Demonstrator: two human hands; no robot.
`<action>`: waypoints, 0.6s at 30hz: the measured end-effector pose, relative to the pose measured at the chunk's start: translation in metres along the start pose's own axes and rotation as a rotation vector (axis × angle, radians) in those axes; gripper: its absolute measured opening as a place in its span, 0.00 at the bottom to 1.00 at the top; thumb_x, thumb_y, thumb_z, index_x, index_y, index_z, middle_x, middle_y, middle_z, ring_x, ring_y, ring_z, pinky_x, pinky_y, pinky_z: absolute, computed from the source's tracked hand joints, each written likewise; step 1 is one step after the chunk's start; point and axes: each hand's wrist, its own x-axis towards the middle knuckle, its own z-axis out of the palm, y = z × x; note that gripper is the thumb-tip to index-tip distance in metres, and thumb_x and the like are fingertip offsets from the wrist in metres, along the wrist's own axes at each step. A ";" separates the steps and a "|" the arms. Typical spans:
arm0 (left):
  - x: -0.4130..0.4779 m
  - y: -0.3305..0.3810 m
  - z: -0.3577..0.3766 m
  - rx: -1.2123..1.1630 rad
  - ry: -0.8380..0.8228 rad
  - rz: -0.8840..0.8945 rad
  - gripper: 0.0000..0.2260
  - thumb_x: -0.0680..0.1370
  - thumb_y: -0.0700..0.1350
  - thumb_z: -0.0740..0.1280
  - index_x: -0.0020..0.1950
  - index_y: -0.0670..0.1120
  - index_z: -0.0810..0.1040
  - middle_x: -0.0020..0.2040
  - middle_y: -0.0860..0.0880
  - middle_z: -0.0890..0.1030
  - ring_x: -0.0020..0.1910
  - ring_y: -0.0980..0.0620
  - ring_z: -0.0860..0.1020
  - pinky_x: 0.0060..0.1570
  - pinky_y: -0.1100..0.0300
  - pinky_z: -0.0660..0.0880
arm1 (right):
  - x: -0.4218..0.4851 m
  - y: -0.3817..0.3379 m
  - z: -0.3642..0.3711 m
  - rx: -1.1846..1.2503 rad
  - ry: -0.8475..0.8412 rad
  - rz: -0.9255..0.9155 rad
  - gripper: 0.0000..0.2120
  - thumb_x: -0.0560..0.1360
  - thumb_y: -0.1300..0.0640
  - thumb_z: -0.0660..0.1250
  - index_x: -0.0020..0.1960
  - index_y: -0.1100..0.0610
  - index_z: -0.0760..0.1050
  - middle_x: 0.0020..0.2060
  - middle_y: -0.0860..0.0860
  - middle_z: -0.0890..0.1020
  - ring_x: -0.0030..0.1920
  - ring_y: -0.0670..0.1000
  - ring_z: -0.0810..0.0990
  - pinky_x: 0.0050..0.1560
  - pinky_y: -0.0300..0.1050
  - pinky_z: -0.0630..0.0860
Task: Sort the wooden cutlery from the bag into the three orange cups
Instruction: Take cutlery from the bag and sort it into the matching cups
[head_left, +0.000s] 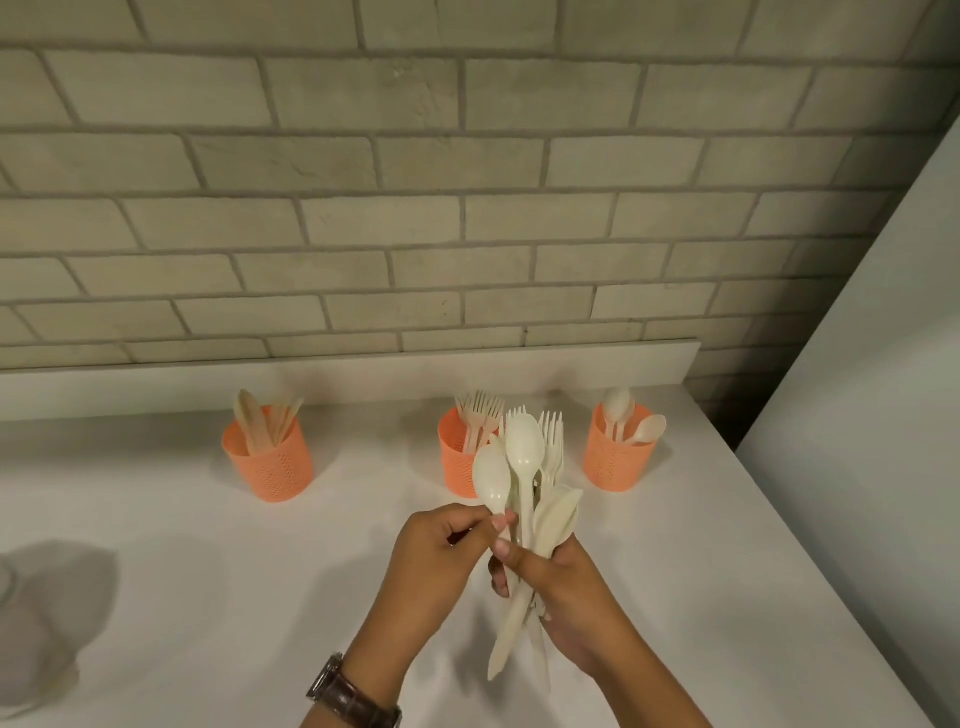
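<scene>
My right hand (566, 597) grips a mixed bundle of pale cutlery (540, 499) upright above the counter: spoons, forks and knives fanned out. My left hand (441, 561) pinches the handle of one spoon (491, 475) at the bundle's left side. Three orange cups stand in a row behind. The left cup (270, 465) holds knives, the middle cup (460, 457) holds forks and is partly hidden by the bundle, and the right cup (615, 454) holds spoons.
The white counter (260, 571) runs to a brick wall (415, 208) at the back, and its right edge slopes along a white panel (857, 415). A crumpled pale bag (31, 634) lies at the far left. A watch is on my left wrist.
</scene>
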 end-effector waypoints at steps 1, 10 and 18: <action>0.000 0.001 0.000 -0.017 0.004 0.002 0.13 0.75 0.41 0.67 0.35 0.55 0.83 0.31 0.46 0.83 0.30 0.62 0.78 0.35 0.77 0.69 | -0.001 -0.001 0.000 0.016 -0.006 0.002 0.20 0.67 0.55 0.73 0.56 0.61 0.74 0.34 0.51 0.76 0.31 0.50 0.73 0.36 0.45 0.68; 0.048 0.028 0.011 -0.208 0.224 0.109 0.02 0.70 0.41 0.73 0.42 0.45 0.84 0.33 0.52 0.82 0.34 0.59 0.77 0.41 0.68 0.74 | -0.024 -0.012 -0.044 0.019 0.296 0.023 0.06 0.71 0.54 0.69 0.40 0.57 0.76 0.32 0.59 0.73 0.28 0.52 0.72 0.35 0.45 0.70; 0.155 0.035 0.108 -0.080 0.246 0.263 0.05 0.71 0.41 0.73 0.42 0.40 0.83 0.34 0.54 0.81 0.30 0.66 0.76 0.36 0.73 0.71 | -0.045 -0.026 -0.104 0.001 0.489 0.002 0.09 0.74 0.60 0.68 0.48 0.65 0.71 0.27 0.50 0.75 0.24 0.49 0.69 0.28 0.39 0.71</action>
